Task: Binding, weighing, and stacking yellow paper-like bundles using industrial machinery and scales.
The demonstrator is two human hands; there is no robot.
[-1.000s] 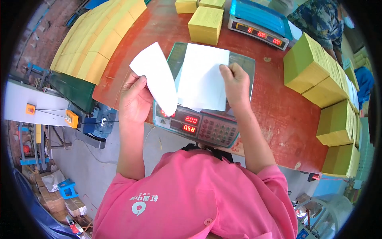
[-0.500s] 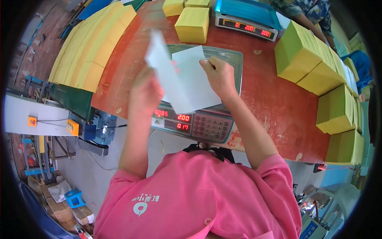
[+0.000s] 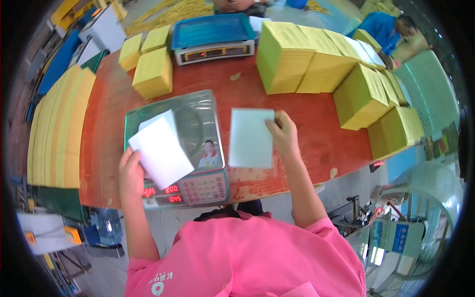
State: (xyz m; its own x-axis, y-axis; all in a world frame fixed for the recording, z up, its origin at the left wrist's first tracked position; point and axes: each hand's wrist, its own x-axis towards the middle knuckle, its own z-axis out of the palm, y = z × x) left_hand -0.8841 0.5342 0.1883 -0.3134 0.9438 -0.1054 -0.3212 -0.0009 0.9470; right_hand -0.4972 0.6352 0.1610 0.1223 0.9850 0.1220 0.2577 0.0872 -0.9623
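Note:
My left hand [image 3: 131, 173] is closed on the edge of some white paper sheets [image 3: 166, 152], tilted over the left part of a digital scale [image 3: 203, 185]. Behind them another pale sheet [image 3: 169, 120] shows at the top; whether it is in the same hand or lies on the pan I cannot tell. Much of the clear-topped weighing pan [image 3: 195, 116] is bare, with a small portrait picture near its front right corner. To the right of the scale, above the red table, my right hand [image 3: 285, 134] pinches a pale sheet of paper [image 3: 250, 141] by its right edge.
A second scale [image 3: 213, 37] with a blue pan stands at the far side. Yellow paper stacks [image 3: 284, 62] line the right of the red table [image 3: 307, 116]; smaller stacks [image 3: 153, 74] sit back left. A long yellow row [image 3: 57, 133] stands left. A person in blue [image 3: 376, 29] is far right.
The view has shifted right, so the scale appears further left. My hands have moved apart: the right one has carried a sheet off the scale, while the left keeps paper over it.

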